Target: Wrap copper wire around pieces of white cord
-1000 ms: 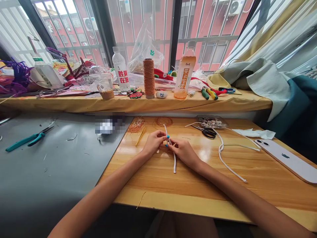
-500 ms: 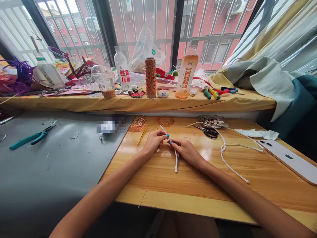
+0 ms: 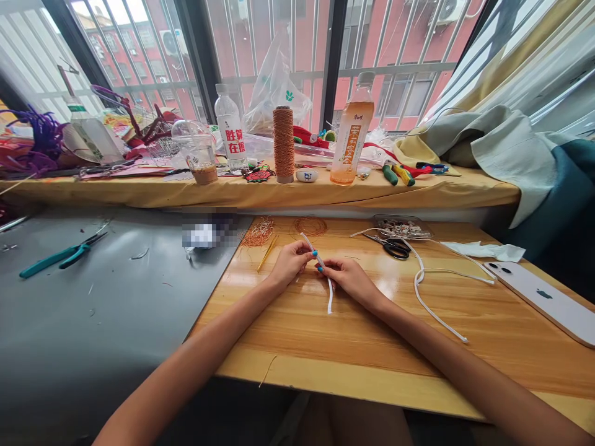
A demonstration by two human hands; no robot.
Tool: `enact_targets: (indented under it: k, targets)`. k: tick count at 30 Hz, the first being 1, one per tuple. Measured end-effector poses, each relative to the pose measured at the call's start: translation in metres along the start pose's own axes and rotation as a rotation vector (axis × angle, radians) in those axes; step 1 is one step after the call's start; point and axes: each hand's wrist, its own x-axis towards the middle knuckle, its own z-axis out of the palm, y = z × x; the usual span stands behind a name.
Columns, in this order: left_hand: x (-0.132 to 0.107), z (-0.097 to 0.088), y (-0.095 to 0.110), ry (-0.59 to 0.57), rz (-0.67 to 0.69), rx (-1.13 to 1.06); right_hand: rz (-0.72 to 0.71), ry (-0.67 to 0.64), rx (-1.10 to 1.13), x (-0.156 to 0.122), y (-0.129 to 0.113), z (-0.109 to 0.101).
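Observation:
A short white cord (image 3: 330, 296) is pinched between both my hands above the wooden board. My left hand (image 3: 291, 262) grips it near its upper part, thumb and fingers closed. Just below and to the right, my right hand (image 3: 344, 274) pinches the same cord, and its lower end hangs toward me. Left of my left hand lies a thin yellow tool (image 3: 268, 253), with a tangle of orange and white threads (image 3: 261, 230) behind it. Coiled orange thread (image 3: 311, 227) rests beyond my hands. More white cord (image 3: 421, 288) lies to the right.
Black-handled scissors (image 3: 395, 248) and a clear box of small pieces (image 3: 403, 227) are at the back right, near a phone (image 3: 543, 300). Teal pliers (image 3: 65, 255) lie on the grey mat. A thread spool (image 3: 284, 145) and an orange drink bottle (image 3: 353, 133) stand on the ledge.
The lower end of the cord has shifted up slightly. Both hands keep their pinch in nearly the same place.

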Motion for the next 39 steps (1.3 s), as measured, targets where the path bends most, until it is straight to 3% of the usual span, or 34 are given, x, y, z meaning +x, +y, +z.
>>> enact_targets:
  k: [16,22,28,36,39]
  targets:
    - [-0.002,0.001,0.004,-0.017,-0.026,-0.069,-0.051,0.088,-0.107,-0.007,-0.009,0.003]
    - [0.000,-0.002,0.004,-0.028,0.018,0.025,0.005,-0.001,-0.017,-0.006,-0.010,0.001]
    - [0.003,-0.009,0.001,-0.106,0.016,0.098,-0.038,-0.041,-0.034,-0.004,-0.005,0.001]
    - [-0.004,-0.004,0.004,-0.093,-0.121,-0.207,-0.056,-0.022,-0.023,-0.007,-0.008,0.003]
    - [-0.007,-0.002,0.011,-0.113,-0.141,-0.187,-0.026,-0.003,0.040,-0.006,-0.009,0.001]
